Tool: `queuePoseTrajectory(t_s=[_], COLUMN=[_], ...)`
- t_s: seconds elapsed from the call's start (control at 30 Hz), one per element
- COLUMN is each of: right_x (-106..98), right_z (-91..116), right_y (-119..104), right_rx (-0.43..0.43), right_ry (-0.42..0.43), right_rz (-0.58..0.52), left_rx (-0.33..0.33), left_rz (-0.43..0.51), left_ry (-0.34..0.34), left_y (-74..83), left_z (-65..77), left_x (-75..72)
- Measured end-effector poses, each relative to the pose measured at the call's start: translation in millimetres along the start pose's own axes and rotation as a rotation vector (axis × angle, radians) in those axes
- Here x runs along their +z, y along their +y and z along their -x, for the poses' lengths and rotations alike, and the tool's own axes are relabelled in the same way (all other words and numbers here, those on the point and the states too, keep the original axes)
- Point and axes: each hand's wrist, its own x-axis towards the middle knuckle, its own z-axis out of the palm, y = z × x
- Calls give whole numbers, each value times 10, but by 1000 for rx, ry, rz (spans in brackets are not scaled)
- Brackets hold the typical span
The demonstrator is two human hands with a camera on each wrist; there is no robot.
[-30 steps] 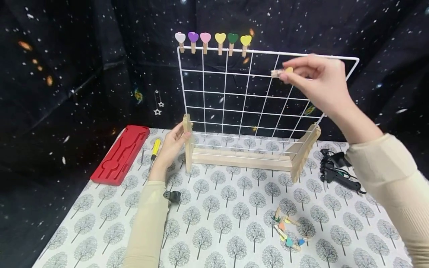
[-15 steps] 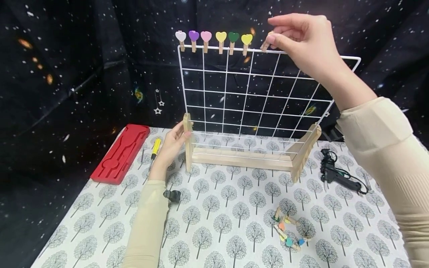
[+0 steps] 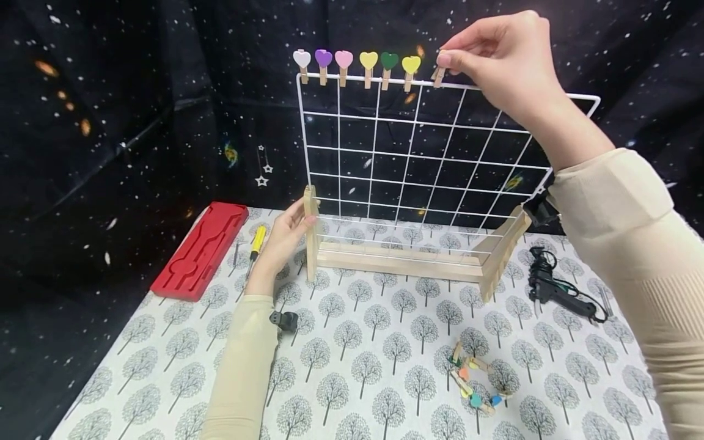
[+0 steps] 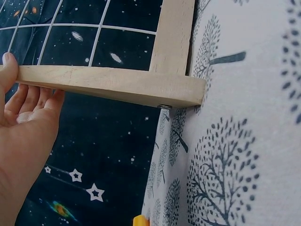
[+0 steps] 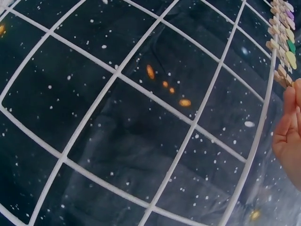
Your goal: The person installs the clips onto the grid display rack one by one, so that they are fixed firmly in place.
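At the top of the head view my right hand [image 3: 508, 67] pinches a small wooden clothespin [image 3: 439, 77] between thumb and fingertips. The clothespin's lower end is at the top wire of a white wire grid [image 3: 452, 126]; its head is hidden by the fingers. To its left, several heart-topped clothespins [image 3: 368, 61] in white, purple, pink, yellow and green stand along the same wire. The grid rises from a wooden stand [image 3: 398, 264]. My left hand [image 3: 280, 241] grips the stand's left upright [image 4: 108, 84], thumb on one side and fingers on the other.
Loose clothespins [image 3: 475, 400] lie in a small heap on the tree-print cloth [image 3: 357, 366]. A red tray [image 3: 198, 253] and a yellow-handled screwdriver [image 3: 257, 239] are on the left. A black glue gun [image 3: 561, 296] with its cord lies right. A dark starry curtain [image 3: 137, 122] hangs behind.
My right hand has risen and moved left, bringing the clothespin from in front of the grid up to the top wire. The left hand keeps its hold on the upright.
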Motion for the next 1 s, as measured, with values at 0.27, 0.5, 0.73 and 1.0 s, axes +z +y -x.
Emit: queuePoseTrajectory(t_s=[0.27, 0.5, 0.73, 1.0], right_x=[58, 84, 97, 75], right_z=[-10, -5, 13, 11], right_y=[-33, -19, 20, 18], right_rx=[-70, -69, -109, -107], right_ry=[-31, -56, -60, -86], right_rz=[130, 141, 140, 133], left_rx=[3, 3, 13, 15], left_rz=[-1, -2, 8, 18], left_ry=[2, 4, -7, -7], left_y=[-11, 1, 14, 23], left_z=[0, -3, -10, -4], left_x=[6, 5, 4, 9])
